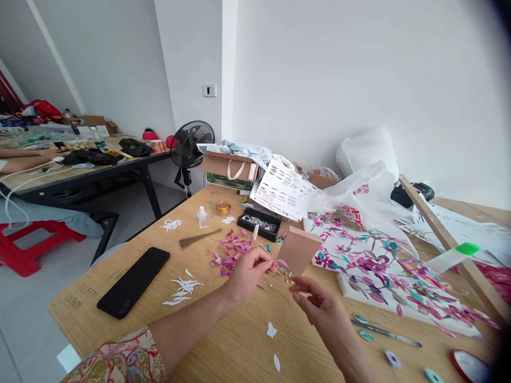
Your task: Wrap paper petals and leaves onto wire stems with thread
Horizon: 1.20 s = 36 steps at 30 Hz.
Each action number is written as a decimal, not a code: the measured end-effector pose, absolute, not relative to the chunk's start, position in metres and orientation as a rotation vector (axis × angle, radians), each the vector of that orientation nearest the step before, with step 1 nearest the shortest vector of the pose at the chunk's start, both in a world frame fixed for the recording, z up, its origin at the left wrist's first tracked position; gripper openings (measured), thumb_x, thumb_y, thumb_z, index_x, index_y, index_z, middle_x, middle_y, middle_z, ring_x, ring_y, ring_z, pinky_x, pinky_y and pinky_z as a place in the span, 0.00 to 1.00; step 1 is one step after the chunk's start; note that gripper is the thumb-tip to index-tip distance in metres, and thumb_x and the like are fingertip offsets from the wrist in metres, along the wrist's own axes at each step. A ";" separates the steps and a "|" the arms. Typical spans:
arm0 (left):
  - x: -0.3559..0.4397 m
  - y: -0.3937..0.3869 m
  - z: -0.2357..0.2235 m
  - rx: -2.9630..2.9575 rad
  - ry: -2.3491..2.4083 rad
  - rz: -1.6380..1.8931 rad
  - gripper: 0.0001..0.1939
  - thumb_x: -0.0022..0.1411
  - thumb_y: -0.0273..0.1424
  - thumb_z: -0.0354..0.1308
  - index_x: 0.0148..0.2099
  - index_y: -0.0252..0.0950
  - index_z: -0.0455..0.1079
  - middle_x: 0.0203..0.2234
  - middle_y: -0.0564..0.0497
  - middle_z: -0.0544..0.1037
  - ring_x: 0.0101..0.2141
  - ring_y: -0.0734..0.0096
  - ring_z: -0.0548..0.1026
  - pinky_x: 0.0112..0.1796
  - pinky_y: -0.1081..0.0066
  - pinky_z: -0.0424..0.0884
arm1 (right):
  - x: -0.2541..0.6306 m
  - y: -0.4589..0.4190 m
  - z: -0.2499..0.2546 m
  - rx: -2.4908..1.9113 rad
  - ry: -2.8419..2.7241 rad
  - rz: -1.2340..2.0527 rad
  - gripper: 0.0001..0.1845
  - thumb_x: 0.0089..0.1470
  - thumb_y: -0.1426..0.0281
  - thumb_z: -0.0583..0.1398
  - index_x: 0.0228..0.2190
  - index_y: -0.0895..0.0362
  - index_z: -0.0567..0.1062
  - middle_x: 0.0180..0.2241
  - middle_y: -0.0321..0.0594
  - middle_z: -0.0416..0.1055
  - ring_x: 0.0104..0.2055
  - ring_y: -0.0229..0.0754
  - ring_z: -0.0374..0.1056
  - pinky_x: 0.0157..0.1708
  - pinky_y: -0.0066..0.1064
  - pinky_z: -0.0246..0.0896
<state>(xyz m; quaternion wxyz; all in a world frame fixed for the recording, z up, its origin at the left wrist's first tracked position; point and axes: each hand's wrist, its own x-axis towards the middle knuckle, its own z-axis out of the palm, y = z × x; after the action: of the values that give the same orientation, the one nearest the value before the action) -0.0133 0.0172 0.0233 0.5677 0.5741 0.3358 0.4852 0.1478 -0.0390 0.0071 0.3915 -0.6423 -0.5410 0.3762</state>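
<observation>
My left hand (248, 272) is closed in a pinch on a small flower piece (282, 268) with a pink petal and gold and pearl-like beads. Just to its right, my right hand (319, 302) holds thumb and forefinger together at the piece's lower end; what lies between those fingertips is too small to make out. Behind both hands a wooden block (299, 247) stands upright. Beside my left hand is a heap of pink and purple petals (231, 252). White paper cut-outs (271, 330) rest on the table below the hands.
A black phone (133, 282) and white leaf cut-outs (183, 287) lie at left. Thin brown wires (199, 238), a small bottle (202, 217) and a black tray (259, 223) are farther back. Finished-looking flower sprigs (371, 260) cover white foam at right, near tweezers (387, 332). Another person's arm (27, 159) rests at the far table.
</observation>
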 end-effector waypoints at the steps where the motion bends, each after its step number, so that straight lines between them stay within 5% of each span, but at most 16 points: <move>1: -0.014 0.018 0.024 1.326 0.783 1.143 0.07 0.52 0.32 0.54 0.27 0.33 0.63 0.22 0.52 0.72 0.27 0.75 0.70 0.31 0.73 0.66 | 0.156 -0.042 0.005 -1.676 -1.425 0.897 0.19 0.40 0.59 0.56 0.34 0.56 0.71 0.17 0.32 0.66 0.16 0.34 0.57 0.16 0.25 0.51; 6: -0.018 0.019 0.029 1.265 0.783 1.133 0.10 0.50 0.35 0.56 0.27 0.32 0.64 0.22 0.52 0.72 0.27 0.74 0.70 0.31 0.73 0.66 | 0.200 -0.071 -0.005 -2.055 -1.567 0.430 0.16 0.44 0.58 0.52 0.30 0.53 0.74 0.26 0.39 0.74 0.26 0.43 0.68 0.24 0.31 0.60; 12: -0.022 0.018 0.034 1.250 0.811 1.137 0.09 0.50 0.34 0.57 0.27 0.33 0.65 0.22 0.52 0.72 0.27 0.75 0.70 0.31 0.74 0.66 | 0.216 -0.104 -0.024 -2.039 -1.744 0.366 0.17 0.45 0.59 0.52 0.36 0.51 0.72 0.39 0.41 0.71 0.36 0.45 0.67 0.28 0.33 0.63; 18: -0.026 0.020 0.043 1.115 0.781 1.120 0.06 0.51 0.30 0.57 0.28 0.32 0.65 0.24 0.52 0.73 0.27 0.78 0.71 0.32 0.77 0.66 | 0.203 -0.108 -0.039 -1.998 -1.845 0.395 0.11 0.48 0.66 0.50 0.22 0.54 0.69 0.30 0.41 0.69 0.33 0.43 0.64 0.34 0.33 0.59; 25: -0.057 0.037 0.064 0.729 0.619 1.188 0.03 0.49 0.20 0.56 0.30 0.29 0.67 0.26 0.49 0.74 0.26 0.80 0.72 0.30 0.81 0.69 | 0.204 -0.110 -0.033 -1.982 -1.783 0.444 0.16 0.53 0.65 0.45 0.21 0.54 0.67 0.29 0.41 0.67 0.33 0.43 0.63 0.35 0.35 0.57; 36: -0.110 0.059 0.087 0.579 0.566 1.390 0.13 0.57 0.15 0.43 0.35 0.25 0.68 0.28 0.46 0.73 0.27 0.81 0.72 0.29 0.82 0.72 | 0.208 -0.115 -0.034 -2.042 -1.758 0.412 0.16 0.54 0.65 0.44 0.23 0.55 0.66 0.30 0.42 0.67 0.34 0.43 0.61 0.36 0.34 0.55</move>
<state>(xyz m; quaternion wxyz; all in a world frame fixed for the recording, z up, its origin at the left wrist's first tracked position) -0.1100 0.0587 0.0867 0.6935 0.2595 0.2532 0.6226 0.2085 -0.1148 -0.0342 0.2063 -0.7329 -0.6312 0.1480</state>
